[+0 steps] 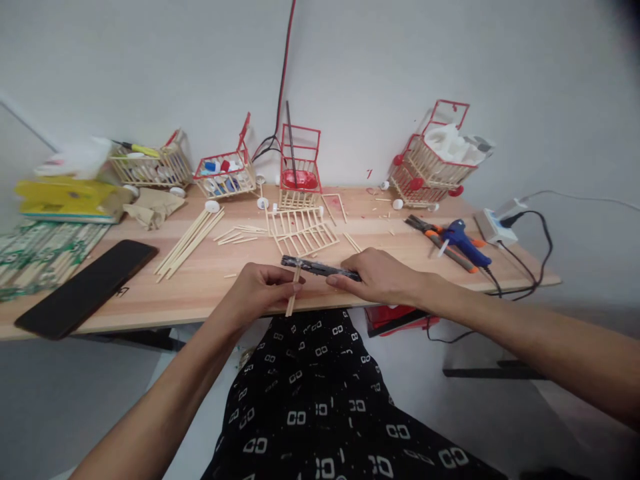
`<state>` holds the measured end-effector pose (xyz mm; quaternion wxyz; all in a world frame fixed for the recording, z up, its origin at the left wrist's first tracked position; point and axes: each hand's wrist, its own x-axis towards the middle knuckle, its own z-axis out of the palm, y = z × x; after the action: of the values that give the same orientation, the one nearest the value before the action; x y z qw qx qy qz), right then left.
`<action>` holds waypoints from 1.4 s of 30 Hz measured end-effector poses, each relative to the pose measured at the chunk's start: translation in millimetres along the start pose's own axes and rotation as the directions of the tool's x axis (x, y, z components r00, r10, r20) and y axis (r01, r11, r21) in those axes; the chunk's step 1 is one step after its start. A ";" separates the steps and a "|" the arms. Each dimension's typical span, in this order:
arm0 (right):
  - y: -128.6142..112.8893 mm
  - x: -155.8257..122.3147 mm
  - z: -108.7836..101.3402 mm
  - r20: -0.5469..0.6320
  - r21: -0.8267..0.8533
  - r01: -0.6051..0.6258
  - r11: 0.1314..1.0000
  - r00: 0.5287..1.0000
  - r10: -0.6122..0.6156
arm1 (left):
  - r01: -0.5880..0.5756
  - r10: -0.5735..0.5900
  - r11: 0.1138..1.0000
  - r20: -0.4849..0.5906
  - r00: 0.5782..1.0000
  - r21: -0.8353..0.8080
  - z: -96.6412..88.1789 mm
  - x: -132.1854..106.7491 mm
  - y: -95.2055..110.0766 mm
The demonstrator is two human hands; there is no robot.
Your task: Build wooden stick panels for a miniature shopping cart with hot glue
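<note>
Near the table's front edge, my left hand [267, 288] pinches thin wooden sticks [291, 304] between thumb and fingers, their lower ends jutting past the edge. My right hand [373, 275] is closed around a long black tool [320, 268] with white smears, whose exact kind I cannot make out. The tool's far end lies across the top of the sticks. Just behind it, a slatted panel of glued sticks [305, 233] rests on the wood. Short cut sticks [240, 233] lie to its left, with a bundle of longer sticks [187, 247] beyond them.
Several miniature stick shopping carts, including a red-trimmed one [300, 180] and one with white rolls [433, 163], line the wall. A blue glue gun [465, 243], pliers [425, 227] and power strip [497, 227] are on the right. A phone [87, 287] and packaged chopsticks [47, 257] lie left.
</note>
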<state>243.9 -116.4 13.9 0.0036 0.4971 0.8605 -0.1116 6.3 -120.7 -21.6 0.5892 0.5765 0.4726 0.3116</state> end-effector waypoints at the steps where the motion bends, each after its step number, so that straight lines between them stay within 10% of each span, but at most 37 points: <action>1: -3.7 5.1 0.7 0.001 -0.006 0.014 1.000 1.000 -0.014 | 0.013 -0.013 1.000 -0.021 1.000 -0.012 -4.6 -4.0 -0.8; 12: -25.9 43.4 -5.7 -0.082 0.130 0.010 0.991 0.997 0.001 | -0.027 0.026 1.000 -0.220 0.975 -0.002 -38.1 -29.1 -11.2; 20: -21.6 23.6 -10.3 0.003 0.530 -0.153 0.834 0.984 0.178 | -0.219 0.207 0.975 -0.198 0.958 -0.041 -20.9 -18.1 -8.6; 24: -13.7 11.5 -6.2 -0.108 0.560 -0.127 0.818 0.968 0.224 | -0.376 0.390 0.921 -0.271 0.880 0.104 -5.3 -10.0 -5.4; 28: 6.0 1.9 -1.8 -0.235 0.629 -0.113 0.769 0.915 0.327 | -0.376 0.456 0.884 -0.334 0.825 0.279 0.6 -2.1 -15.2; 42: 89.1 -6.3 9.4 -0.386 0.635 -0.319 0.703 0.657 0.647 | -0.173 0.196 0.980 -0.307 0.931 0.100 -1.4 8.3 -14.6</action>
<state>322.5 -80.8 -11.3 -0.3628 0.7067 0.5822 -0.1731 5.4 -114.6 -37.3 0.4534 0.5816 0.5152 0.4367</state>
